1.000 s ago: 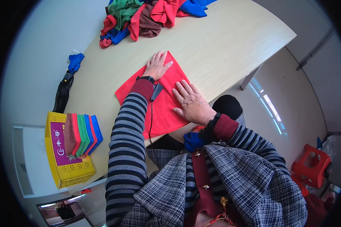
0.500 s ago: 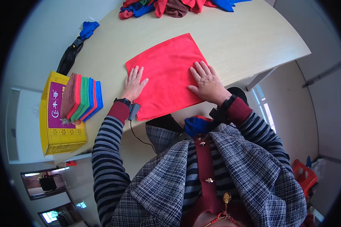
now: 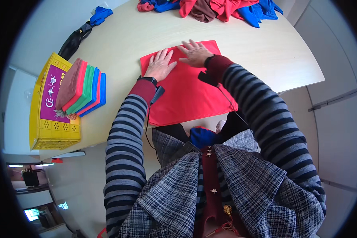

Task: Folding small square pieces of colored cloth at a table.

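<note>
A red cloth [image 3: 186,99] lies spread flat on the pale table, its near edge at the table's front. My left hand [image 3: 160,66] rests on the upper left part of it, fingers stretched out. Toward the far edge, my right hand [image 3: 195,54] reaches over the cloth with its fingers spread; whether it touches the fabric I cannot tell. Neither hand holds anything. Dark bands with small devices and cables sit at both wrists.
A yellow crate [image 3: 55,133] stands at the left, with a stack of folded cloths [image 3: 81,89] in several colours beside it. Crumpled cloths [image 3: 226,10] lie along the far edge of the table [image 3: 273,55]. A black object [image 3: 73,43] lies at the far left.
Both hands have slid away from me over the cloth, the right one farther and toward the left. My view has shifted slightly.
</note>
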Available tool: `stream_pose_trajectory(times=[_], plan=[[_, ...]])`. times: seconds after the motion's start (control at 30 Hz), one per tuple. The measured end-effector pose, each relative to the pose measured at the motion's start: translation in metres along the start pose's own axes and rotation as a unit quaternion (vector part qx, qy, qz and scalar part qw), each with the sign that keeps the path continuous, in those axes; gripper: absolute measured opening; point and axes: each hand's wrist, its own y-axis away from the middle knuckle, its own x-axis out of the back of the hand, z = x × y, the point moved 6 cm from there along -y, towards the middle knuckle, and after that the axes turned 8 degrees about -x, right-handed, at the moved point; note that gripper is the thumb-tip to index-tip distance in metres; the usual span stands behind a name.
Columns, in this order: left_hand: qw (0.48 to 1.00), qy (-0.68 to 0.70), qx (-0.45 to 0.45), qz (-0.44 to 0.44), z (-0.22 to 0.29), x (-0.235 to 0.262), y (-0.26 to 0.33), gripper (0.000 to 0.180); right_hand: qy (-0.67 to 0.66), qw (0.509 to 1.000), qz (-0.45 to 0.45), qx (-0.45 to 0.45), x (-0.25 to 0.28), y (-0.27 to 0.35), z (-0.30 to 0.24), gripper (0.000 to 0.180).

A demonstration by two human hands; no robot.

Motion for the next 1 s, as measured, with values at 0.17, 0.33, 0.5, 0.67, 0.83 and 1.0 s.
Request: stream_pose_trajectory(times=[0.17, 0.33, 0.5, 0.67, 0.83, 1.0], plan=[[1.000, -0.008, 0.020, -0.017, -0.028, -0.025, -0.011, 0.069, -0.046, 0.999, 0.006, -0.010, -0.031, -0.023, -0.014, 0.075], [0.994, -0.002, 0.108, 0.022, -0.076, -0.029, 0.008, 0.068, -0.033, 0.994, 0.035, -0.101, -0.019, -0.014, 0.054, 0.074], [0.987, 0.015, 0.157, 0.033, -0.084, -0.021, 0.022, 0.070, -0.023, 0.988, 0.032, -0.152, -0.010, 0.024, 0.101, 0.072], [0.987, -0.043, 0.154, 0.005, -0.068, -0.004, 0.048, 0.073, 0.024, 0.977, 0.022, -0.212, -0.007, 0.058, 0.117, 0.072], [0.995, -0.020, 0.096, -0.016, 0.009, 0.003, 0.069, 0.075, -0.017, 0.995, 0.014, -0.099, -0.009, 0.101, 0.007, 0.075], [0.999, 0.003, 0.035, 0.000, 0.031, -0.019, 0.098, 0.076, -0.013, 0.997, 0.002, -0.073, -0.015, 0.130, -0.006, 0.073]])
